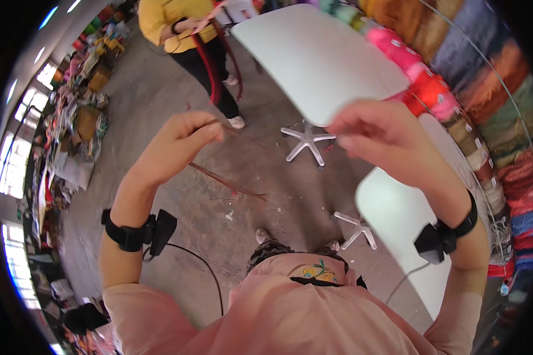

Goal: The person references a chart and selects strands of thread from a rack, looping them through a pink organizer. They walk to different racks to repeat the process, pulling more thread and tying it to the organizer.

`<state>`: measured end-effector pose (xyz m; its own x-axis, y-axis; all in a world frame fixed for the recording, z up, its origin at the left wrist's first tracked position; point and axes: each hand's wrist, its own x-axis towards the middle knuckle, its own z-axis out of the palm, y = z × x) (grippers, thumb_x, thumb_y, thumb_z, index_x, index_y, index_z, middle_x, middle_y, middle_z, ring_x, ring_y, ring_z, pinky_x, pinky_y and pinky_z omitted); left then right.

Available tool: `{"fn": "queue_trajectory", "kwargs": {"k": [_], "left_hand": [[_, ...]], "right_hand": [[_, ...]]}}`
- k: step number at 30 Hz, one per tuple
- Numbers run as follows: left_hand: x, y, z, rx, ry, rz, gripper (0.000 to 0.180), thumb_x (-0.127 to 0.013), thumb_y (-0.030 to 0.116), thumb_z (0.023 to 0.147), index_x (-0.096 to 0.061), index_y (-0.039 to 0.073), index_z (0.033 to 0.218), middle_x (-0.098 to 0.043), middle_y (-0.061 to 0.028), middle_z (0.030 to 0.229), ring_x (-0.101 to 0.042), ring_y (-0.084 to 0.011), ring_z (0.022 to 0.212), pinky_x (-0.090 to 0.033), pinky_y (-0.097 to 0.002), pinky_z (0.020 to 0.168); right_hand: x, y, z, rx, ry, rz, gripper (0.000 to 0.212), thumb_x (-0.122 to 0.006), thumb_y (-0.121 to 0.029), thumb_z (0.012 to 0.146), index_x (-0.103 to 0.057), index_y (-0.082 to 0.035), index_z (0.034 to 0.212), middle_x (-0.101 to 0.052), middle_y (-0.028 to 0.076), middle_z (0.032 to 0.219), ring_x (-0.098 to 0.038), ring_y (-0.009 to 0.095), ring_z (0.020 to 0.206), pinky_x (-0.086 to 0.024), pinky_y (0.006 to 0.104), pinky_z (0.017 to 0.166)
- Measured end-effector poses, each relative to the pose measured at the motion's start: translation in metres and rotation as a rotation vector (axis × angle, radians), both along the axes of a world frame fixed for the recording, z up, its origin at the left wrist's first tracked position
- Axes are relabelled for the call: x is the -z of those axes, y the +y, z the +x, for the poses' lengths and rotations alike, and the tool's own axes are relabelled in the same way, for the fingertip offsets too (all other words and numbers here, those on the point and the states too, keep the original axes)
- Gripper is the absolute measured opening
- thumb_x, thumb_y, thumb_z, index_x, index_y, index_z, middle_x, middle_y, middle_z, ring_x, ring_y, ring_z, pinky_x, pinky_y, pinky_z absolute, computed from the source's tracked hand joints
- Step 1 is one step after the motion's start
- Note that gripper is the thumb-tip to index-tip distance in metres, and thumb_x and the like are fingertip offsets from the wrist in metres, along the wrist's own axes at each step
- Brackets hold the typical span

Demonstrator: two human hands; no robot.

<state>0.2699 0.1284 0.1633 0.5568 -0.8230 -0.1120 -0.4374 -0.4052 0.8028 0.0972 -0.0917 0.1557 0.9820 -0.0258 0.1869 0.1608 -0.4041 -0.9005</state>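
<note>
Left hand (pixel 180 142) pinching thin brown strands (pixel 224 180), ends trailing above the grey floor (pixel 296 204); right hand (pixel 391 139) up, curled, blurred, can't tell if it's holding anything; beyond, 2 white tables (pixel 326 53), a co-worker (pixel 159 25) in yellow.

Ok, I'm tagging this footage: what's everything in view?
strands: count unclear, brown, at the left hand
tables: at least two, white, ahead and right
star-shaped bases: two, pale, on the floor
floor: one, grey, below
co-worker: one, yellow and black clothes, upper left
strips: two, red, by the co-worker
bundles: several, pink and red, upper right
stacked goods: many, mixed colours, far right
piled goods: many, mixed colours, left
windows: several, bright white, far left
straps: two, black, one per wrist
cables: two, black and grey, near the straps
top: one, pink, lower centre
shoes: two, patterned, lower centre
left hand: one, bare, left of centre
right hand: one, bare, blurred, right of centre
</note>
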Motion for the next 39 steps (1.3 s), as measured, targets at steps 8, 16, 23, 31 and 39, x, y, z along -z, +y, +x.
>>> {"fn": "queue_trajectory", "kwargs": {"k": [8, 16, 23, 31, 39], "left_hand": [[0.018, 0.122, 0.094, -0.017, 0.071, -0.150, 0.020, -0.048, 0.022, 0.079, -0.054, 0.004, 0.073, -0.032, 0.0075, 0.049, -0.029, -0.0010, 0.044, -0.023, -0.0172, 0.040], [0.040, 0.247, 0.200, -0.316, 0.479, -0.435, 0.019, -0.047, 0.017, 0.081, -0.055, -0.001, 0.078, -0.029, 0.0083, 0.049, -0.020, -0.0015, 0.041, -0.016, -0.0179, 0.037], [0.106, 0.314, 0.302, -0.543, 0.523, -0.559, 0.020, -0.048, 0.016, 0.081, -0.055, -0.002, 0.082, -0.029, 0.0080, 0.050, -0.021, -0.0014, 0.042, -0.016, -0.0179, 0.038], [0.183, 0.401, 0.388, -1.139, 0.610, -0.465, 0.019, -0.054, 0.021, 0.076, -0.059, 0.002, 0.082, -0.031, 0.0083, 0.051, -0.024, -0.0016, 0.043, -0.017, -0.0182, 0.040], [0.234, 0.428, 0.500, -1.210, 0.619, -0.314, 0.018, -0.057, 0.021, 0.074, -0.060, 0.004, 0.076, -0.032, 0.0080, 0.051, -0.025, -0.0016, 0.044, -0.017, -0.0181, 0.041]], "right_hand": [[0.010, 0.183, 0.213, -0.444, 0.220, 0.132, 0.024, -0.056, -0.014, 0.068, -0.053, 0.005, 0.084, -0.053, 0.006, 0.064, -0.053, 0.011, 0.053, -0.042, 0.0217, 0.046], [0.021, 0.271, 0.351, -0.580, 0.260, 0.157, 0.012, -0.056, -0.013, 0.074, -0.057, -0.001, 0.075, -0.049, -0.001, 0.052, -0.039, 0.001, 0.037, -0.027, 0.0134, 0.034], [0.026, 0.296, 0.500, -0.712, 0.371, 0.542, 0.009, -0.050, -0.009, 0.076, -0.054, 0.000, 0.075, -0.045, 0.000, 0.053, -0.035, 0.005, 0.038, -0.026, 0.0169, 0.036], [0.034, 0.320, 0.666, -0.753, 0.469, 0.972, 0.010, -0.048, -0.010, 0.078, -0.051, 0.000, 0.078, -0.044, -0.001, 0.054, -0.036, 0.005, 0.037, -0.027, 0.0171, 0.035], [0.052, 0.346, 0.795, -0.785, 0.494, 0.982, 0.011, -0.047, -0.009, 0.078, -0.050, 0.001, 0.078, -0.044, -0.001, 0.054, -0.036, 0.005, 0.037, -0.028, 0.0164, 0.035]]}}
